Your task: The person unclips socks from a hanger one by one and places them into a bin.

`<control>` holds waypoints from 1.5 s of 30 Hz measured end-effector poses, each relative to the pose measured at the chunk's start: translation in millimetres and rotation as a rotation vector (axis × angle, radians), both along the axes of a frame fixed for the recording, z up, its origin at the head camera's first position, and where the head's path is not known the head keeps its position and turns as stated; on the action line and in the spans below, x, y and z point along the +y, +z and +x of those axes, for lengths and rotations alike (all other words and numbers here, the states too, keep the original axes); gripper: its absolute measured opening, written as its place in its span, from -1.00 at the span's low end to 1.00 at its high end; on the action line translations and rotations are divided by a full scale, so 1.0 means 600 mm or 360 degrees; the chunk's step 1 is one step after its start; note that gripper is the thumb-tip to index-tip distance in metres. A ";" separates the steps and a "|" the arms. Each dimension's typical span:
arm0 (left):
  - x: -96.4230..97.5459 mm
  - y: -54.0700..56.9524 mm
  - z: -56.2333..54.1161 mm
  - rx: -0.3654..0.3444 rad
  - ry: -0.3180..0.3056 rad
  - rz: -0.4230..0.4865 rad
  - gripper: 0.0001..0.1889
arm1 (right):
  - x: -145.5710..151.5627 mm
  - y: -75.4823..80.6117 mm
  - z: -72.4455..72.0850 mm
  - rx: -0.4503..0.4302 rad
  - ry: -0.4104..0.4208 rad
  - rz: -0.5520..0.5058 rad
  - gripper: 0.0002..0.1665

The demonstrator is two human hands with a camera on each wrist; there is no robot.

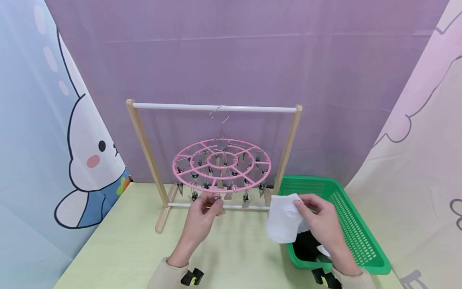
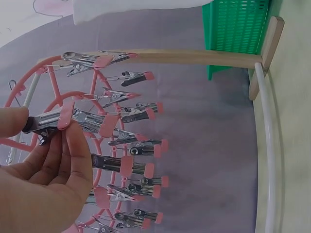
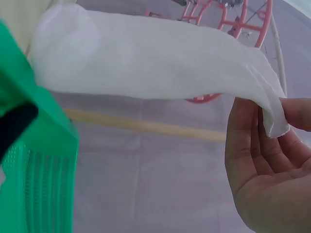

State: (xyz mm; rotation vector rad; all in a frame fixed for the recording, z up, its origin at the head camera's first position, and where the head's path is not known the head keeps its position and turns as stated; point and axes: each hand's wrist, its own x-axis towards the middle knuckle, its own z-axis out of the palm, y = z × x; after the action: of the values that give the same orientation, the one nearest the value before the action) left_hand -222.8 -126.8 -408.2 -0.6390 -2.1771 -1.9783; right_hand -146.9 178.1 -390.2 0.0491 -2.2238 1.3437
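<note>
My left hand (image 1: 200, 216) pinches a metal clothes clip (image 2: 51, 119) with pink tips between thumb and fingers, at the front edge of a pink round drying hanger (image 1: 180, 173). Its tips look closed together in the left wrist view. Several similar clips (image 2: 138, 114) dangle from the hanger's rings. To the right, my right hand (image 1: 323, 222) holds a white sock (image 3: 146, 56) by its cuff, thumb against fingers. The sock hangs down in front of the green basket's near left side, apart from the hanger.
A wooden stand with a white top bar (image 1: 173, 106) carries the hanger by its hook. At the right sits a green plastic basket (image 1: 361, 224) with dark and white cloth (image 1: 306, 245) inside. The pale table (image 1: 119, 241) lies underneath, a purple curtain (image 1: 223, 52) behind.
</note>
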 end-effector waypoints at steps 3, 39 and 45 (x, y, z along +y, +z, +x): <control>-0.002 0.000 0.000 0.0020 0.0019 -0.0010 -0.79 | 0.017 0.004 -0.005 -0.0001 -0.0058 0.0007 -0.81; -0.007 -0.006 0.003 0.0052 0.0052 -0.0015 -0.80 | 0.148 -0.095 -0.014 -0.0188 -0.0505 0.0432 -0.77; -0.007 -0.007 0.002 0.0029 0.0063 -0.0018 -0.80 | 0.108 -0.119 -0.003 -0.0425 -0.0223 0.0530 -0.88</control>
State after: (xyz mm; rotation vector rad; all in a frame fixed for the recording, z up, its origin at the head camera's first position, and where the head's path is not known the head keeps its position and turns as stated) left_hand -221.6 -131.1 -412.1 -0.6077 -2.1744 -1.9347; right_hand -148.6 243.0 -461.5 -0.1727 -2.6018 0.9397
